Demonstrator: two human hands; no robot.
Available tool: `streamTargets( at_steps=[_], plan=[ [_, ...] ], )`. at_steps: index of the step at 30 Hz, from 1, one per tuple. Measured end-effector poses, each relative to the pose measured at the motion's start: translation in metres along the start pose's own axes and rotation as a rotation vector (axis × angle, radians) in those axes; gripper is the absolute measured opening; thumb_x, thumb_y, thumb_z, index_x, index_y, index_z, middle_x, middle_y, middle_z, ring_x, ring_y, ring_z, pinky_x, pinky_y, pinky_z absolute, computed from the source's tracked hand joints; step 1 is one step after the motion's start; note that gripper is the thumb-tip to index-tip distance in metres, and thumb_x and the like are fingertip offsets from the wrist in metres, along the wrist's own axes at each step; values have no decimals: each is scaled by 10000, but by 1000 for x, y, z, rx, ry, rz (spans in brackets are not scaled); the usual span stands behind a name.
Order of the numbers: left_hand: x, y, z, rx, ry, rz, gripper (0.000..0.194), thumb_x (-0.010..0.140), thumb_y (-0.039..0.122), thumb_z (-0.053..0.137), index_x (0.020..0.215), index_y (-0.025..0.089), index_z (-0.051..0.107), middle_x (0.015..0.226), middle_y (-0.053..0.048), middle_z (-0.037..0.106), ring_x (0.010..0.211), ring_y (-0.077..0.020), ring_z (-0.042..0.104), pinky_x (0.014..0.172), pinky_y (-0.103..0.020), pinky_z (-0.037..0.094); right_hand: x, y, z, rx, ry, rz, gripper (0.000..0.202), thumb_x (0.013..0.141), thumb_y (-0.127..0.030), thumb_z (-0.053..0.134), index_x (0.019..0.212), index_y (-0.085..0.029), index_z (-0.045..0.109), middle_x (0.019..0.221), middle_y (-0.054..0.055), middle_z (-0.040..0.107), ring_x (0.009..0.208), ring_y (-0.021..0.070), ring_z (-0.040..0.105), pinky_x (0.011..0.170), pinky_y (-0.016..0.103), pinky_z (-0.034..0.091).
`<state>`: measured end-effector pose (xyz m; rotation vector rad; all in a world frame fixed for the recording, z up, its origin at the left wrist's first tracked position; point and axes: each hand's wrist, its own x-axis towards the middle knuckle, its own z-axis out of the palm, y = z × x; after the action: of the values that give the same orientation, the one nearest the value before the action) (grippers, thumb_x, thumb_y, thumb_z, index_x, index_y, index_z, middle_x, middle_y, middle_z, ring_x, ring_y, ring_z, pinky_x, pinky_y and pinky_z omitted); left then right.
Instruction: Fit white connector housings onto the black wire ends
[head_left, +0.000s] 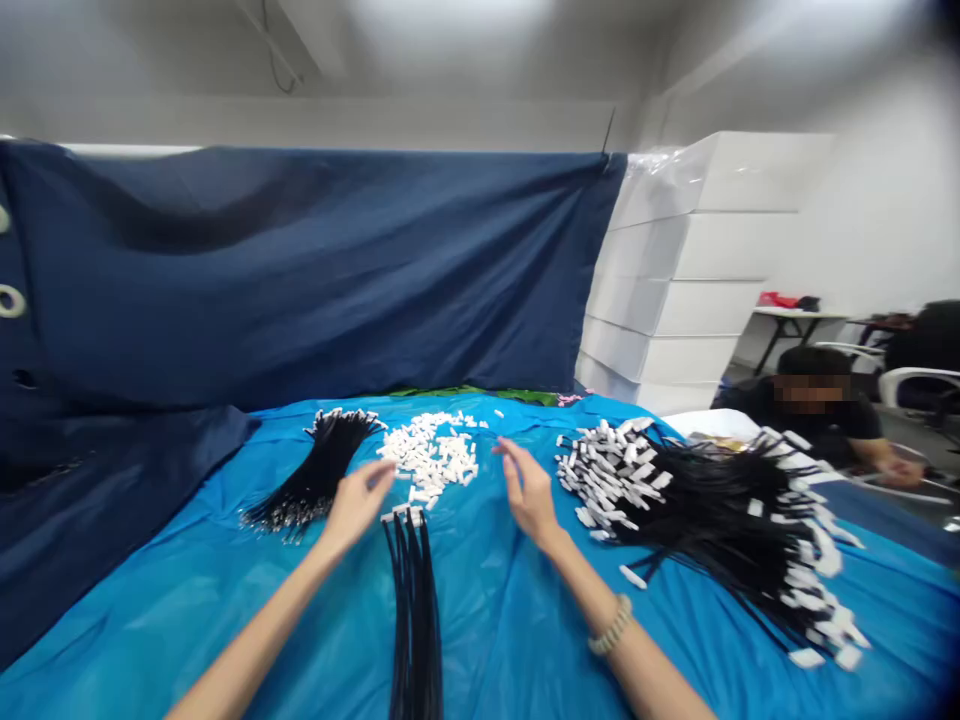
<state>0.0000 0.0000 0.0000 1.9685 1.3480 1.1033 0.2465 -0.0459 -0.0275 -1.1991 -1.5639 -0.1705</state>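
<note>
My left hand (360,506) is over the blue sheet, beside a pile of small white plastic connector housings (431,458). Its thumb and forefinger curve together at the tips; anything between them is too small to make out. To the right of the pile, my right hand (531,492) hovers with thumb and forefinger apart, nothing visible in it. Between my forearms lies a bundle of black cables (414,610) with white connectors at its far end. Left of my left hand is another bundle of black cables (319,470), with small pale tips at both ends.
A large heap of black cables with white connectors (697,490) lies at the right on the blue sheet (337,640). Dark blue cloth (315,270) hangs behind. White boxes (697,270) are stacked back right, and a person (817,405) is beyond the heap.
</note>
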Motion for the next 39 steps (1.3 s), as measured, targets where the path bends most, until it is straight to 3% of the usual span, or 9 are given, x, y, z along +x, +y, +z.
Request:
streamTargets(
  at_steps=[4, 8, 17, 21, 30, 39],
  plan=[
    [3, -42, 34, 66, -77, -9, 274, 671, 302, 498, 807, 125, 656, 885, -105, 663, 829, -231, 591, 783, -338, 421, -31, 23, 30, -29, -204, -47, 299, 848, -237, 357, 1087, -162, 520, 962, 83, 614, 890, 181, 576, 777, 310, 464],
    [1, -54, 42, 74, -134, -3, 283, 670, 338, 501, 761, 131, 671, 803, -100, 674, 753, -225, 596, 710, -315, 421, -39, 29, 33, -72, -314, -78, 290, 853, -231, 355, 1082, -173, 522, 958, 76, 613, 889, 187, 565, 781, 321, 453],
    [6, -63, 39, -16, -233, -47, 361, 609, 376, 584, 839, 109, 663, 713, -81, 659, 658, -201, 554, 628, -292, 395, -39, 35, 37, -110, -461, -99, 231, 823, -191, 416, 1002, -191, 561, 949, 50, 592, 903, 170, 523, 781, 293, 439],
    [6, -60, 38, -116, -249, -81, 396, 636, 399, 566, 884, 100, 645, 777, -94, 657, 689, -186, 559, 638, -282, 406, -42, 36, 40, -134, -480, -103, 249, 820, -194, 437, 1044, -199, 545, 952, 55, 574, 902, 169, 503, 779, 294, 433],
    [0, -52, 31, -445, -256, -204, 451, 597, 396, 631, 937, 100, 620, 783, -90, 640, 631, -143, 541, 559, -245, 400, -28, 24, 75, -198, -495, -117, 226, 813, -182, 468, 1007, -226, 575, 880, 42, 532, 871, 160, 476, 737, 255, 415],
    [1, -48, 29, -582, -237, -268, 345, 567, 311, 680, 847, 113, 654, 841, -96, 653, 738, -164, 572, 679, -269, 432, -23, 24, 92, -244, -491, -171, 159, 780, -216, 535, 921, -243, 603, 891, 30, 517, 875, 161, 455, 701, 239, 402]
  ],
)
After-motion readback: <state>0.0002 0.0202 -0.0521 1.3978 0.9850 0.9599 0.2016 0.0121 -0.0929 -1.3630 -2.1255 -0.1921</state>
